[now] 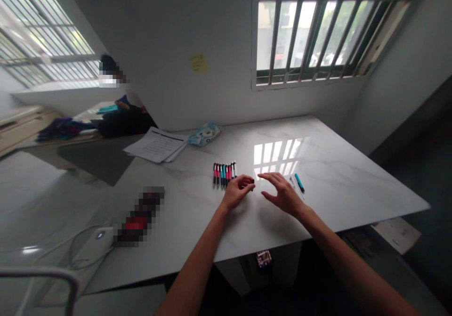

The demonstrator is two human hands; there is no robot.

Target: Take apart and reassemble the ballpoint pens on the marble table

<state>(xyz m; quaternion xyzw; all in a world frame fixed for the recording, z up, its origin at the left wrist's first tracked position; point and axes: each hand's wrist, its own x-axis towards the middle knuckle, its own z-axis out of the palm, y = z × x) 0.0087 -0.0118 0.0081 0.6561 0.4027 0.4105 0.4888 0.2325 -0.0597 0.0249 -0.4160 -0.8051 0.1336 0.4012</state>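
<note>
My left hand [238, 192] is closed, with a small black piece [253, 182] showing at its fingertips; its kind is too small to make out. Just behind that hand lies a row of several click pens [221, 174], side by side, with red, teal and white barrels. My right hand [281, 192] hovers over the table, thumb and fingers spread, nothing between them. To its right rests a teal and black pen barrel [299, 182], and beside it a thin pale pen part [295, 186], partly hidden by the hand.
The white marbled table [339, 179] reaches to the wall under a barred window. Papers [157, 145] and a blue-white packet [205, 134] lie at the back left. A blurred-out object [139, 219] and a white device with cables [93, 245] are at the left. A person [122, 109] sits beyond.
</note>
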